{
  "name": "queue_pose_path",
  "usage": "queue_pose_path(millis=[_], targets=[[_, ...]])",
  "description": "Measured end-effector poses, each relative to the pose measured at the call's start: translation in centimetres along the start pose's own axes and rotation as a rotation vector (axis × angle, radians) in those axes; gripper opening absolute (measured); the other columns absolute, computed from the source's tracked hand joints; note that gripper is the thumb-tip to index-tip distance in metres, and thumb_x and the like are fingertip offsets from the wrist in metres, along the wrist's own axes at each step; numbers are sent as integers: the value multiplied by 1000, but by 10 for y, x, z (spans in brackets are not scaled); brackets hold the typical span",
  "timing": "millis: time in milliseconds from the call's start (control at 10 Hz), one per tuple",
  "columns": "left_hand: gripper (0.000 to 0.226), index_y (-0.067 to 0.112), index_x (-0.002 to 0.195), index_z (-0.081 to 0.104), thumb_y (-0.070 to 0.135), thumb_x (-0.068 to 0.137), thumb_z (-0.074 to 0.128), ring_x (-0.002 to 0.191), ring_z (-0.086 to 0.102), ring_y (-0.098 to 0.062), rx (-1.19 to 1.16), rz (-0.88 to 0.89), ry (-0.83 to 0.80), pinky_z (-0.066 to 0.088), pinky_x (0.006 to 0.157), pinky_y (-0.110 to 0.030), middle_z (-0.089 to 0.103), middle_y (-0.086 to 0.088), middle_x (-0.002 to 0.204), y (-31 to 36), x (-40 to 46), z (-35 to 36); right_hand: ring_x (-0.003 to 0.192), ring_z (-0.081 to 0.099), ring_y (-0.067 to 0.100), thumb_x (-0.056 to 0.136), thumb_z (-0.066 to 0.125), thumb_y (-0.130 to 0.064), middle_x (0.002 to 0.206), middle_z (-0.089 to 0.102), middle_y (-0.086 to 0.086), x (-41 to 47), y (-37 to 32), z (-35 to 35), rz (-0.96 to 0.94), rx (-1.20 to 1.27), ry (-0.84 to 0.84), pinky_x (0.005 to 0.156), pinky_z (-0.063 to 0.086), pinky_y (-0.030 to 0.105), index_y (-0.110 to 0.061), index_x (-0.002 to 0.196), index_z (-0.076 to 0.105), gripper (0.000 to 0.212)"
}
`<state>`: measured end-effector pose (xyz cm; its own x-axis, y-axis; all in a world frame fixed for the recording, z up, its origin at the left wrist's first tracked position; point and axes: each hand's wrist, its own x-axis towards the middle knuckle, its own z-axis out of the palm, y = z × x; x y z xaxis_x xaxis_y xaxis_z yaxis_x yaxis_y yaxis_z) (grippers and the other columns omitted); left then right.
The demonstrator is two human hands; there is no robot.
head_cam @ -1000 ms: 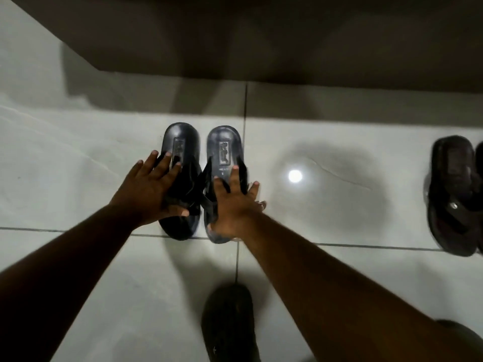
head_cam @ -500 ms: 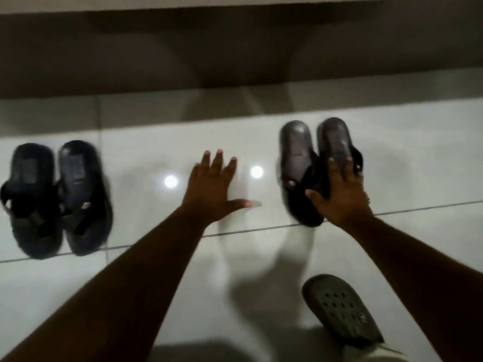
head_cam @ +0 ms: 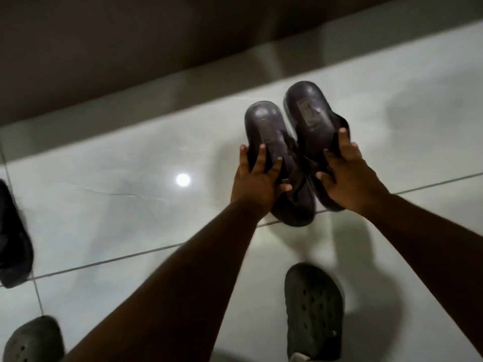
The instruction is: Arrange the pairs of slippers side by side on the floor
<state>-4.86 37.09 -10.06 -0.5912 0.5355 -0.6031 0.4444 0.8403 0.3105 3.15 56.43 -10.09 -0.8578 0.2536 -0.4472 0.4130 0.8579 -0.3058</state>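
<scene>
Two dark slippers lie side by side on the white tiled floor, heels pointing away from me. My left hand (head_cam: 257, 178) grips the strap area of the left slipper (head_cam: 264, 126). On the right slipper (head_cam: 308, 113), my right hand (head_cam: 345, 173) holds the strap and outer edge. The two slippers touch along their inner sides. Another dark slipper (head_cam: 13, 239), part of a pair placed earlier, shows at the left edge, cut off by the frame.
The wall base (head_cam: 156, 84) runs behind the slippers along the back. My own feet in grey perforated clogs stand at the bottom left (head_cam: 34, 340) and bottom right (head_cam: 313, 309). A ceiling light reflection (head_cam: 183, 179) shines on the tile.
My left hand moved right from the bare floor onto the left slipper of this pair. The view shifted, so the earlier pair slid to the left edge.
</scene>
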Motion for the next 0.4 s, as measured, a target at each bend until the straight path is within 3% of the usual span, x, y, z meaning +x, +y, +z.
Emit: queue_pose_path(millis=[300,400], targets=[[74,34,151,6,63,89,34,144,-25,-38,12,61,-55,0,121,-55,-14,-5,163,28,11,-13,143,13,43,87,56,-35,161,-7,12,-1,19,-17,30,-10,-16,103,39,57,-17,137,46,54],[83,29,151,-2,70,85,28,148,-12,-36,-31,92,128,0,118,-55,-10,-11,163,19,-3,-17,141,13,48,82,60,-49,161,-2,13,-8,20,-25,79,-54,6,102,35,64,-20,143,33,73]])
